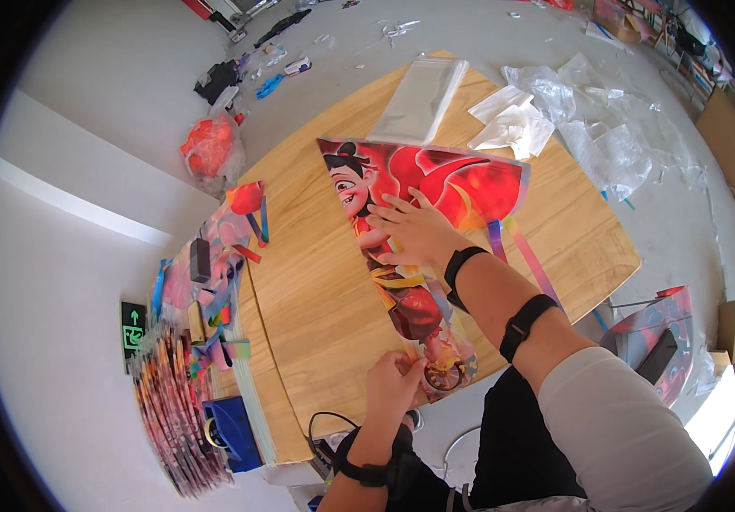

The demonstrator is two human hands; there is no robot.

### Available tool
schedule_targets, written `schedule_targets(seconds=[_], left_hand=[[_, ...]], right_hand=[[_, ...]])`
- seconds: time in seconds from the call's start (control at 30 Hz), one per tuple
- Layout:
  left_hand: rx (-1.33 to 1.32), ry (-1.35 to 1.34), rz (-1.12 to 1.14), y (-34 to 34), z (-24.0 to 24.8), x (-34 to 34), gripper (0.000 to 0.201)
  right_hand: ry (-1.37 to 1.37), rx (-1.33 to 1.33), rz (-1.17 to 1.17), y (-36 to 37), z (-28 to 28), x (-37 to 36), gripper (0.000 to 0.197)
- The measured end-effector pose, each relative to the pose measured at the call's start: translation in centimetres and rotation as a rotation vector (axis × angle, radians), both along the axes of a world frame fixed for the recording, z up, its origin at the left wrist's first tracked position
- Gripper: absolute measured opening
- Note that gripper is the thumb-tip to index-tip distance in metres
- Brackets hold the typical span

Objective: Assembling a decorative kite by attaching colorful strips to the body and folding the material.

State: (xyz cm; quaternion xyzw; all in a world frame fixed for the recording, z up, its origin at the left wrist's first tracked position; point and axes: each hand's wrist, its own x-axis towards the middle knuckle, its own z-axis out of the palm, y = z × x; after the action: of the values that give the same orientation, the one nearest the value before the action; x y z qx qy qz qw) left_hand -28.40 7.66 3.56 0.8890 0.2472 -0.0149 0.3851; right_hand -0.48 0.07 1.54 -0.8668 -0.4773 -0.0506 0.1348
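A colourful printed kite with a cartoon figure on red lies across the wooden table, wide at the far end and narrow toward me. Over its middle my right hand rests flat, fingers spread. My left hand is closed at the narrow near end, thumb and finger pinching the kite's left edge. Purple and pink ribbon tails trail off its right side, partly behind my right forearm.
Clear plastic sleeves and a crumpled white sheet lie at the table's far side. On the left are a stack of printed packets, a blue tape dispenser and loose ribbons. Plastic film litters the floor.
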Motion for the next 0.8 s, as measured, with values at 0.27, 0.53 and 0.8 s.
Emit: schedule_targets(seconds=[0.27,0.53,0.8], left_hand=[[-0.585,0.417,0.064,-0.5,2.9,-0.7,0.034],[-0.861,0.328,0.066,-0.8,1.2,-4.2,0.031],[-0.863,0.273,0.123,-0.8,0.8,-5.2,0.029]], right_hand=[[0.012,-0.002,-0.007,-0.2,-0.1,0.1,0.08],[0.0,-0.002,0.004,0.0,0.2,-0.1,0.079],[0.006,-0.009,0.037,-0.1,0.2,0.1,0.079]])
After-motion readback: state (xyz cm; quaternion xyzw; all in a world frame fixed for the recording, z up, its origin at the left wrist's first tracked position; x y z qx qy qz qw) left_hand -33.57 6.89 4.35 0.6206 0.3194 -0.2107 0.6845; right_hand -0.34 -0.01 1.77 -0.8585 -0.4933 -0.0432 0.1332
